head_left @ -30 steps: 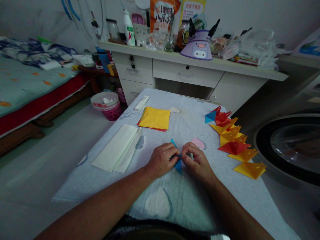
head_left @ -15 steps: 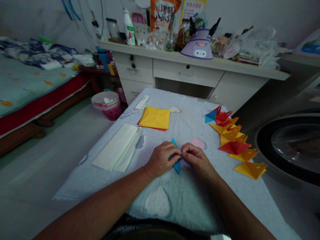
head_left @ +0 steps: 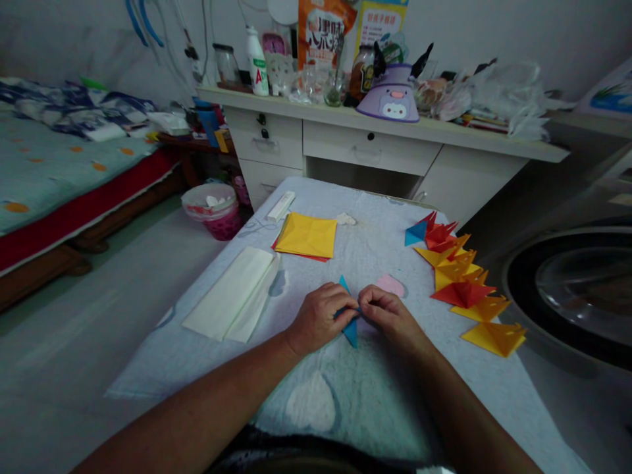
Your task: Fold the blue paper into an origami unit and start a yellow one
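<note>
A folded blue origami paper point(head_left: 350, 333) is held between both hands above the cloth-covered table point(head_left: 380, 421). My left hand point(head_left: 323, 316) is closed on its middle, and pointed blue parts stick out above and below the fingers. My right hand point(head_left: 390, 315) pinches a narrow tip of the same paper, fingertips close to those of the left. The pinched part is mostly hidden by the fingers. Beyond the hands lies a stack of square paper point(head_left: 309, 236), yellow on top with red beneath. Several folded paper cranes point(head_left: 464, 289), yellow, red and blue, stand in a row at the right.
A pale folded paper or cloth point(head_left: 230, 296) lies left of the hands, with a small white box point(head_left: 281, 206) farther back. Behind the table stands a cluttered white desk point(head_left: 375, 141). A pink bin point(head_left: 217, 214) is on the floor, left; a round-doored machine point(head_left: 582, 296) is at right.
The view has tilted slightly, so the scene sits a little lower. Both hands keep the same grip on the blue paper, with hardly any visible movement.
</note>
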Action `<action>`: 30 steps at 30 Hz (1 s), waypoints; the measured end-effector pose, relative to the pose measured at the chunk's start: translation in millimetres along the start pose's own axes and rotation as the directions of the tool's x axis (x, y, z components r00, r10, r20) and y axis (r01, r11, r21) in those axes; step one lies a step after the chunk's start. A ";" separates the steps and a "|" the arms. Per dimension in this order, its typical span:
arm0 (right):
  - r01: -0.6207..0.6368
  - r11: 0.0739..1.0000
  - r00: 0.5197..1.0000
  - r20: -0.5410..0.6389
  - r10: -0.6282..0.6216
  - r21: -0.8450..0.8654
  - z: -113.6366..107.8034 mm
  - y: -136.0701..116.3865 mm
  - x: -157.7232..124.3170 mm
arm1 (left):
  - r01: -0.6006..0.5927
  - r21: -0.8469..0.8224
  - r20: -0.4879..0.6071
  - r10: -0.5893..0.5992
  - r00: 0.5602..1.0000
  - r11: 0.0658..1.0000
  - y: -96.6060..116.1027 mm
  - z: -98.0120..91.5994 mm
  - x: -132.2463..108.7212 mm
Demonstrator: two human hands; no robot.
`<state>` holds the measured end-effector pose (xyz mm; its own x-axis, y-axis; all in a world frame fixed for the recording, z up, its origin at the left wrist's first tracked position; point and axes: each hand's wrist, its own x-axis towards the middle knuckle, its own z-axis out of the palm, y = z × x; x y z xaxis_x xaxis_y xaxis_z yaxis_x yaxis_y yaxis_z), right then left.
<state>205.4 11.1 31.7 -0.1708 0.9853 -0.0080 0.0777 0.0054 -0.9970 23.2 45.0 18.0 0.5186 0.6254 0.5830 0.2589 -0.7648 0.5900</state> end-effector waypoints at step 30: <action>-0.021 1.000 0.999 -0.030 0.021 -0.019 -0.2 -5.2 -4.8 | 0.048 -0.101 0.051 -0.043 0.998 0.994 1.2 -0.6 -1.5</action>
<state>206.0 6.3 36.9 -0.1399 0.9898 -0.0265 0.0998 -0.0125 -0.9949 22.3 43.3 18.2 0.5478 0.6490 0.5279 0.1997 -0.7143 0.6708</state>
